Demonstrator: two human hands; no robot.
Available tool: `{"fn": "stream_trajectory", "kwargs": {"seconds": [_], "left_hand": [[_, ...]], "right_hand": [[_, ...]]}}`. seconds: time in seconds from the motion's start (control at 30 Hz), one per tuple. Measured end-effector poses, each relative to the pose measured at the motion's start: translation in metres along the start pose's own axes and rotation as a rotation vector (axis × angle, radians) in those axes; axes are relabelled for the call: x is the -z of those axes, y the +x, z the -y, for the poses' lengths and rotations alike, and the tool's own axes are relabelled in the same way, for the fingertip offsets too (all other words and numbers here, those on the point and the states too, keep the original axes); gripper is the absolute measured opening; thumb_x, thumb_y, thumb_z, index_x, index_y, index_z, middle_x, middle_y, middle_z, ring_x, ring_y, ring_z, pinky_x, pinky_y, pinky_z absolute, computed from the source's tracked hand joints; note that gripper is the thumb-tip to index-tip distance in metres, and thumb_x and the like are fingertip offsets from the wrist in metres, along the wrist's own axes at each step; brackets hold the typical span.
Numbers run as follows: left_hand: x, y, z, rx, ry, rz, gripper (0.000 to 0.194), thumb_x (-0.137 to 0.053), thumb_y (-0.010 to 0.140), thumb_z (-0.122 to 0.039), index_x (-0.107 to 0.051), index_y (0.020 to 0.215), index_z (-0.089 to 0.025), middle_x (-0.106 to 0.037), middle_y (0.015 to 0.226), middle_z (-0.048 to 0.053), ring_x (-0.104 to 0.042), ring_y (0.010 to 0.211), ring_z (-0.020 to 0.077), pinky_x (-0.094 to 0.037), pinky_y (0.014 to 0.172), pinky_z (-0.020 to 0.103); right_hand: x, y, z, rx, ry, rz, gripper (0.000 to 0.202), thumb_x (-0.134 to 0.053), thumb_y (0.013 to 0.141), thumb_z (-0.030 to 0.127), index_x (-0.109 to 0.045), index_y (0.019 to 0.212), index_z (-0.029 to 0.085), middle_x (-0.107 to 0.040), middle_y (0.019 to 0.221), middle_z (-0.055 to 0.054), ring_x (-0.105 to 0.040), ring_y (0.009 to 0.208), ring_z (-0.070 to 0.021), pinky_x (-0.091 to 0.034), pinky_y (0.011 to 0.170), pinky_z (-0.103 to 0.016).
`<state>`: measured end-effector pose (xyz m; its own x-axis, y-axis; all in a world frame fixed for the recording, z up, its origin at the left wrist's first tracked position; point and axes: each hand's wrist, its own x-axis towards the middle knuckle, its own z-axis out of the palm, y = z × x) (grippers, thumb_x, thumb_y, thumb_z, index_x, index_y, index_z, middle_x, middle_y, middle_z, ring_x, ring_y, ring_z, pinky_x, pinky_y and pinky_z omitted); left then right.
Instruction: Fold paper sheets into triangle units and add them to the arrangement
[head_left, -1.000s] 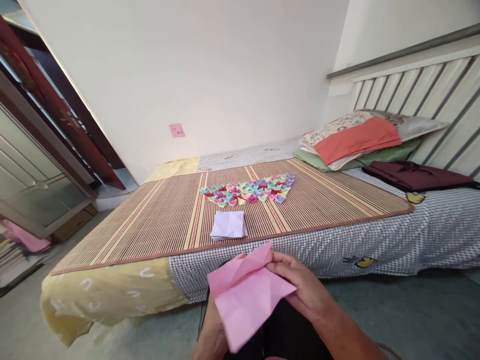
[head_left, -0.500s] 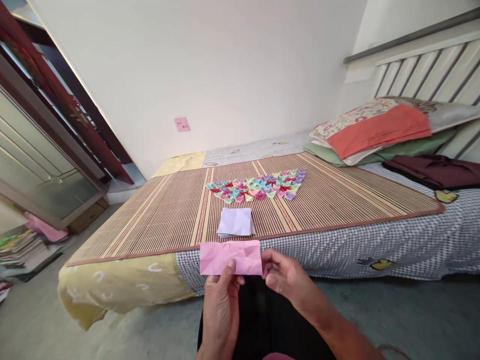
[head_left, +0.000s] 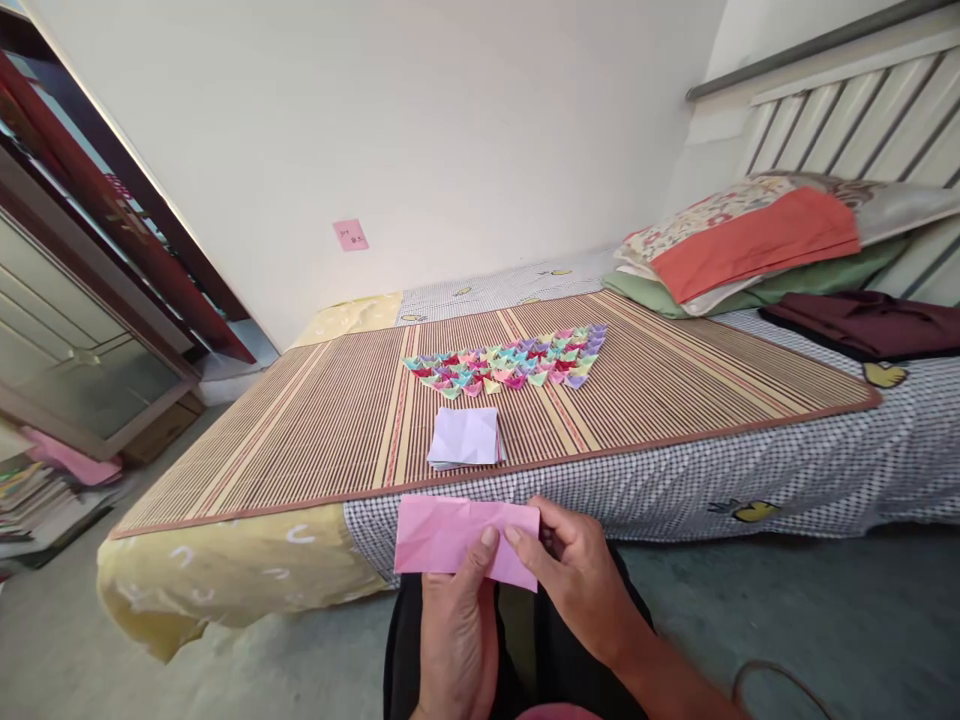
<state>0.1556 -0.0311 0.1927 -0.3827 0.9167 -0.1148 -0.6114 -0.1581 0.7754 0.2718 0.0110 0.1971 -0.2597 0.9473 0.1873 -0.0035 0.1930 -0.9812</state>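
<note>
A creased pink paper (head_left: 439, 530), folded into a long rectangle, is held above my lap in front of the bed's edge. My left hand (head_left: 466, 615) grips its lower middle, with the thumb on the front face. My right hand (head_left: 574, 565) pinches the right end, thumb in front and fingers behind. Beyond the paper, a stack of square papers (head_left: 465, 437), white on top, lies near the front of the striped mat (head_left: 330, 420). Several small folded paper pieces (head_left: 514, 362) in many colours stand in rows behind the stack.
Pillows (head_left: 757, 245) and a folded maroon cloth (head_left: 862, 325) lie on the bed's right side. A pink note (head_left: 350, 235) is on the wall. Piled books (head_left: 45, 510) are on the floor at left, and a thin cord (head_left: 780, 668) at lower right.
My right hand has moved left over the paper's front and now pinches it, thumb near my left thumb. The paper sits slightly lower and tilts down to the right. The view has shifted a little.
</note>
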Motion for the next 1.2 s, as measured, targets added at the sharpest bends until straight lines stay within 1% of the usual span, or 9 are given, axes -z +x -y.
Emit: {"fn": "stream_trajectory", "kwargs": {"seconds": [0.23, 0.37, 0.5, 0.7, 0.8, 0.9, 1.0, 1.1, 1.2], "left_hand": [[-0.008, -0.004, 0.003, 0.075, -0.015, -0.012, 0.05, -0.085, 0.082, -0.026, -0.071, 0.129, -0.02, -0.079, 0.113, 0.009, -0.072, 0.114, 0.0298, -0.057, 0.1, 0.041], [-0.008, -0.003, 0.003, -0.014, 0.053, -0.033, 0.039, -0.086, 0.082, -0.032, -0.076, 0.119, -0.021, -0.08, 0.107, 0.007, -0.072, 0.111, 0.0283, -0.058, 0.094, 0.038], [0.0, 0.0, -0.001, -0.079, 0.195, -0.021, 0.026, -0.086, 0.082, -0.039, -0.081, 0.093, -0.017, -0.078, 0.087, 0.006, -0.072, 0.094, 0.0262, -0.058, 0.086, 0.034], [0.019, 0.008, -0.011, -0.149, 0.306, 0.015, 0.026, -0.083, 0.084, -0.043, -0.078, 0.081, -0.018, -0.067, 0.072, 0.0, -0.056, 0.069, 0.0132, -0.049, 0.068, 0.021], [0.021, 0.015, -0.022, -0.119, 0.333, 0.064, 0.026, -0.087, 0.08, -0.041, -0.079, 0.082, -0.016, -0.068, 0.073, 0.002, -0.057, 0.069, 0.014, -0.049, 0.068, 0.022], [0.019, 0.022, -0.031, -0.082, 0.368, 0.105, 0.03, -0.088, 0.078, -0.043, -0.081, 0.083, -0.015, -0.071, 0.077, 0.004, -0.057, 0.068, 0.0142, -0.05, 0.065, 0.023], [0.018, 0.027, -0.036, -0.072, 0.384, 0.108, 0.028, -0.089, 0.077, -0.041, -0.079, 0.077, -0.014, -0.068, 0.071, 0.002, -0.054, 0.064, 0.0122, -0.047, 0.059, 0.021], [0.02, 0.029, -0.034, -0.098, 0.365, 0.069, 0.027, -0.089, 0.077, -0.039, -0.077, 0.074, -0.014, -0.064, 0.065, 0.0, -0.05, 0.06, 0.0101, -0.044, 0.056, 0.018], [0.021, 0.026, -0.028, -0.096, 0.266, 0.02, 0.027, -0.09, 0.076, -0.039, -0.078, 0.08, -0.014, -0.065, 0.067, 0.0, -0.052, 0.061, 0.0102, -0.046, 0.058, 0.019]], "right_hand": [[0.011, -0.001, -0.001, 0.017, -0.034, -0.029, 0.039, -0.065, 0.092, 0.036, -0.041, 0.064, 0.023, -0.035, 0.06, 0.006, -0.035, 0.057, -0.0111, -0.03, 0.051, -0.024], [0.015, -0.002, -0.004, 0.021, -0.035, -0.035, 0.039, -0.065, 0.092, 0.037, -0.041, 0.065, 0.023, -0.035, 0.061, 0.006, -0.036, 0.057, -0.0111, -0.029, 0.051, -0.025], [0.024, -0.001, -0.004, 0.021, -0.009, -0.057, 0.036, -0.062, 0.095, 0.04, -0.046, 0.068, 0.022, -0.036, 0.063, 0.005, -0.036, 0.058, -0.0119, -0.03, 0.051, -0.024], [0.038, 0.0, -0.003, 0.03, -0.001, -0.079, 0.03, -0.063, 0.094, 0.044, -0.059, 0.077, 0.021, -0.048, 0.067, 0.002, -0.044, 0.061, -0.0141, -0.037, 0.053, -0.025], [0.041, 0.0, -0.001, 0.069, -0.098, -0.092, 0.027, -0.061, 0.095, 0.042, -0.062, 0.078, 0.02, -0.053, 0.067, 0.001, -0.048, 0.059, -0.0149, -0.038, 0.053, -0.026], [0.04, -0.001, 0.003, 0.177, -0.284, -0.145, 0.023, -0.058, 0.096, 0.035, -0.064, 0.078, 0.021, -0.057, 0.066, 0.001, -0.051, 0.06, -0.0157, -0.04, 0.056, -0.028], [0.039, 0.0, 0.006, 0.273, -0.401, -0.195, 0.019, -0.059, 0.093, 0.03, -0.063, 0.076, 0.022, -0.058, 0.065, 0.001, -0.053, 0.06, -0.0161, -0.041, 0.059, -0.028], [0.04, 0.0, 0.006, 0.276, -0.406, -0.187, 0.021, -0.059, 0.093, 0.029, -0.06, 0.073, 0.023, -0.056, 0.064, 0.002, -0.05, 0.058, -0.0155, -0.04, 0.057, -0.028], [0.041, -0.001, 0.003, 0.231, -0.343, -0.166, 0.024, -0.059, 0.094, 0.032, -0.058, 0.072, 0.022, -0.054, 0.064, 0.002, -0.049, 0.058, -0.015, -0.038, 0.054, -0.027]]}}
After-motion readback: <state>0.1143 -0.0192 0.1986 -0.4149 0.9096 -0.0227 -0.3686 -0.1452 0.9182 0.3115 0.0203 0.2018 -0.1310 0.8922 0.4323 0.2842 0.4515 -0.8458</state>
